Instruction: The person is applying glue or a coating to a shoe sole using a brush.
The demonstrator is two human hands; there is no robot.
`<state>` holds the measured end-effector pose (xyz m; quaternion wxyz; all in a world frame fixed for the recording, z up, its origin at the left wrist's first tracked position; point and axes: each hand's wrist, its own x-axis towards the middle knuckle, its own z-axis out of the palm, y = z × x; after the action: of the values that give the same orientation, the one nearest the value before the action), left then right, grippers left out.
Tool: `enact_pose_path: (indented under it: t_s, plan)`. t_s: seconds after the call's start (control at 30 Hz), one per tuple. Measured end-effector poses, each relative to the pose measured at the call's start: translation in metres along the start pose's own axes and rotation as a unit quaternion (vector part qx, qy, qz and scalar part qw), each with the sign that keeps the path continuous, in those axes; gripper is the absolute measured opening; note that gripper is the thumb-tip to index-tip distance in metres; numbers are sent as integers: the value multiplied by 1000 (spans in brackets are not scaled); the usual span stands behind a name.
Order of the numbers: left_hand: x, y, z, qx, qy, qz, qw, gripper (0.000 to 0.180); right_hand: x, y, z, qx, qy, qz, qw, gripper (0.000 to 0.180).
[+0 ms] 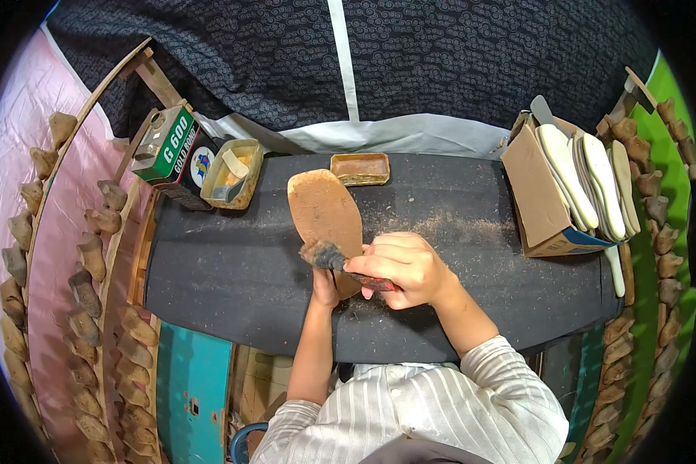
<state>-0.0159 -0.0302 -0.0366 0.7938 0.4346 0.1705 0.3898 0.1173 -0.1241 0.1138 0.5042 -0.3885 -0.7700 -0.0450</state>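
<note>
My left hand [325,288] grips a brown, sole-shaped piece [323,203] from beneath near its narrower end, holding it tilted above the table. Its broad face is turned up; whether a shoe last is under it is hidden. In my right hand [407,269] is a brush, its dark red-and-black handle [379,284] pinched between the fingers. The grey, ragged bristles [322,254] lie against or just over the lower part of the brown piece; I cannot tell if they touch it.
A dark cloth-covered table [456,286] carries scattered shavings. At its far left stand a green-and-black metal can [176,158] and a tub [247,189]; a shallow tray [361,179] sits far centre. Right, a cardboard box [537,193] holds white sole-shaped pieces [602,185]. Racks of shoe lasts [93,255] flank both sides.
</note>
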Motion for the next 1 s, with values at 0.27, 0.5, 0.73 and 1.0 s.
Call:
enact_pose_path:
  t_s: [0.27, 0.5, 0.73, 1.0]
  plan:
    - [-2, 16, 15, 46, -9, -44, 998, 73, 1, 1, 3, -47, -8, -7, 999, 42]
    - [4, 19, 16, 15, -58, 17, 998, 76, 3, 14, -11, -80, 167, 55, 981, 44]
    - [7, 20, 16, -66, -72, 42, 994, 70, -7, 104, 5, -133, 179, 243, 944, 25]
    - [5, 21, 15, -66, -94, 59, 992, 67, -26, 162, 20, -212, 33, 285, 934, 17]
